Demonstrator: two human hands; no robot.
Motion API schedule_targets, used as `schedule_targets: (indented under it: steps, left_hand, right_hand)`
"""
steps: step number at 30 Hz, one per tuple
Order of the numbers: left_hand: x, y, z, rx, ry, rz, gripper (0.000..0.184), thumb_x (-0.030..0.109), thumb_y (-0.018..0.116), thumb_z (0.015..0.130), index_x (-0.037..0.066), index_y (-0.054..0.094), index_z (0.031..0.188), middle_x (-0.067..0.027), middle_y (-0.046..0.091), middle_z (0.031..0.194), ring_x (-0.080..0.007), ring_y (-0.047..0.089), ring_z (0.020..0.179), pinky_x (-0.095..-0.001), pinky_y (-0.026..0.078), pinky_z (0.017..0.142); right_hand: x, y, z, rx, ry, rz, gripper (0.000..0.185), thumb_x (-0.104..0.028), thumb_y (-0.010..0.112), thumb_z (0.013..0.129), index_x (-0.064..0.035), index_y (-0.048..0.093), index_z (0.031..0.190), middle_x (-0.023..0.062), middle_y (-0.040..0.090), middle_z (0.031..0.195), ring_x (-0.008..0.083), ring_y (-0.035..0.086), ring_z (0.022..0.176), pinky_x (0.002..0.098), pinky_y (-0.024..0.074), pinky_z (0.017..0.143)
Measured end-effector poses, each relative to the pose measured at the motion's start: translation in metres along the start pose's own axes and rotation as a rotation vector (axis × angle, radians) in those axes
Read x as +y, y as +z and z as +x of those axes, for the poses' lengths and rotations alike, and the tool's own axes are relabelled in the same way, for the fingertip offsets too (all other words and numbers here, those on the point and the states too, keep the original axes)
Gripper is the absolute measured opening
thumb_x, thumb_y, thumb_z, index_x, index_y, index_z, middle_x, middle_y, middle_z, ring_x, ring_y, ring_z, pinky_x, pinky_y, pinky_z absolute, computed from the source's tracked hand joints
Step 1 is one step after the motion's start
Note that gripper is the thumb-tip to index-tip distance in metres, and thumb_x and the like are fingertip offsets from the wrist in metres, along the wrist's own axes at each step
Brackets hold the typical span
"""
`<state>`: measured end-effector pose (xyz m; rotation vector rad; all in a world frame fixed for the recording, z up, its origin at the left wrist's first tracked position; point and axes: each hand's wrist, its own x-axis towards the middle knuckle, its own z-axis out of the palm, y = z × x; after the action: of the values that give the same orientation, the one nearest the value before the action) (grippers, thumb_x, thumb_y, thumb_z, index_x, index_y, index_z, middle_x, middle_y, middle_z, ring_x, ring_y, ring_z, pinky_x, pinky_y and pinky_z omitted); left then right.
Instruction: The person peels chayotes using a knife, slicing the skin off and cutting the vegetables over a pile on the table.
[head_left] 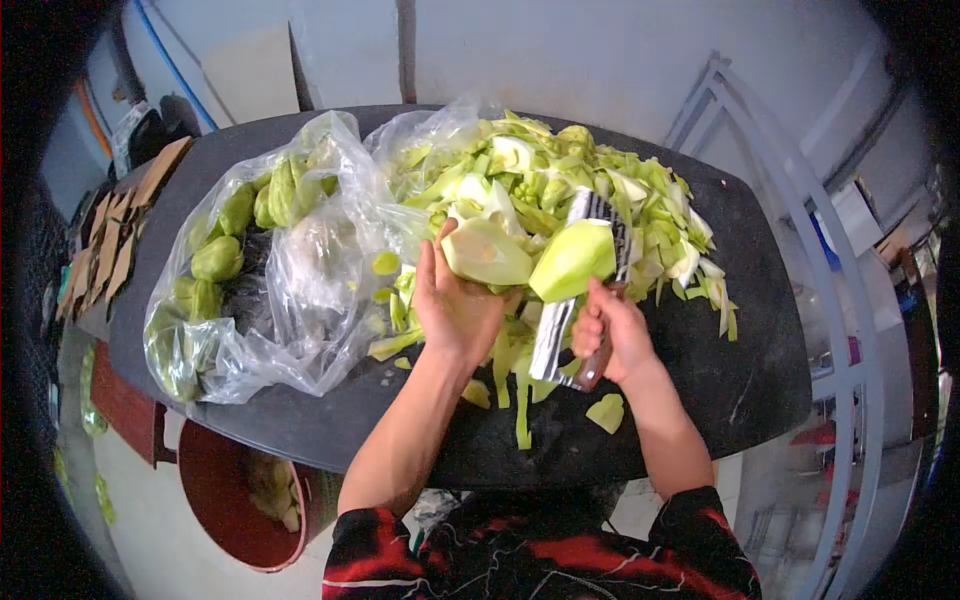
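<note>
Over a black table (745,385) near a wall (560,60), the left hand (462,312) loosely cups a chayote (487,254) (right hand (622,335) gripping a knife (552,338)).

1. Table (745,420): matt black top, smooth, with faint scratches.
2. Bag (325,350), on the table's left: thin clear plastic, glossy and crinkled.
3. Knife (552,345), over the table's middle: shiny metal blade with streaky reflections; brown handle that looks like wood.
4. Peeled vegetable (487,255), over the table's middle: smooth, with a damp-looking sheen.
5. Peelings (650,195), heaped on the table: some glossy, some dull.
6. Cardboard (150,185), left of the table: matt brown paper board.
7. Bucket (205,500), below the table's left end: smooth reddish plastic by its look.
8. Frame (845,250), right of the table: grey, apparently painted metal.
9. Shirt (600,550), at the table's near edge: soft printed cloth.
</note>
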<state>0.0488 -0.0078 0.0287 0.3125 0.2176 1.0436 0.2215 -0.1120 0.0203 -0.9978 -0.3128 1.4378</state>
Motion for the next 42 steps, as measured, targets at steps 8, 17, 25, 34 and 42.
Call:
schedule_targets:
  steps: [8, 17, 25, 34, 42]
  left_hand:
    - [-0.002, -0.007, 0.006, 0.247, -0.093, 0.005, 0.056, 0.052, 0.045, 0.095, 0.011, 0.042, 0.133, -0.0177, 0.049, 0.136, -0.0409, 0.047, 0.125, -0.0687, 0.035, 0.101]
    - [0.002, -0.007, 0.008, 0.015, -0.119, -0.211, 0.056, 0.034, 0.048, 0.091, -0.001, 0.042, 0.134, -0.0226, 0.050, 0.133, -0.0447, 0.046, 0.125, -0.0572, 0.042, 0.104]
    - [0.003, -0.019, 0.011, -0.126, -0.173, -0.065, 0.064, 0.037, 0.049, 0.084, 0.000, 0.042, 0.137, -0.0204, 0.054, 0.130, -0.0392, 0.052, 0.121, -0.0519, 0.045, 0.098]
    - [0.009, -0.016, 0.010, -0.130, -0.085, -0.030, 0.059, 0.044, 0.050, 0.090, 0.002, 0.049, 0.131, -0.0152, 0.058, 0.125, -0.0295, 0.059, 0.109, -0.0451, 0.047, 0.095]
    - [0.011, -0.015, 0.005, -0.091, -0.046, 0.088, 0.054, 0.046, 0.051, 0.092, 0.007, 0.055, 0.129, -0.0128, 0.063, 0.122, -0.0283, 0.060, 0.111, -0.0422, 0.047, 0.098]
  right_hand:
    - [-0.016, -0.008, 0.025, 0.164, -0.223, 0.005, 0.020, -0.021, 0.062, 0.095, -0.0138, 0.046, 0.085, -0.0033, 0.044, 0.062, 0.0105, 0.045, 0.053, 0.0275, 0.0391, 0.049]
    - [-0.023, -0.004, -0.002, 0.166, -0.563, -0.098, 0.027, -0.023, 0.058, 0.098, -0.0082, 0.048, 0.077, -0.0001, 0.045, 0.059, 0.0136, 0.048, 0.049, 0.0300, 0.0426, 0.047]
    - [-0.010, 0.002, -0.026, -0.133, -0.452, -0.805, 0.042, -0.038, 0.054, 0.099, 0.0017, 0.054, 0.085, 0.0049, 0.056, 0.061, 0.0145, 0.056, 0.049, 0.0278, 0.0450, 0.047]
    - [-0.014, 0.012, -0.039, -0.188, -0.289, -0.748, 0.027, -0.027, 0.051, 0.101, -0.0006, 0.053, 0.102, 0.0007, 0.052, 0.053, 0.0092, 0.049, 0.041, 0.0263, 0.0393, 0.040]
    - [-0.009, 0.006, -0.033, -0.205, -0.310, -0.860, 0.021, -0.021, 0.053, 0.100, -0.0009, 0.049, 0.100, 0.0011, 0.050, 0.050, 0.0102, 0.048, 0.038, 0.0271, 0.0380, 0.037]
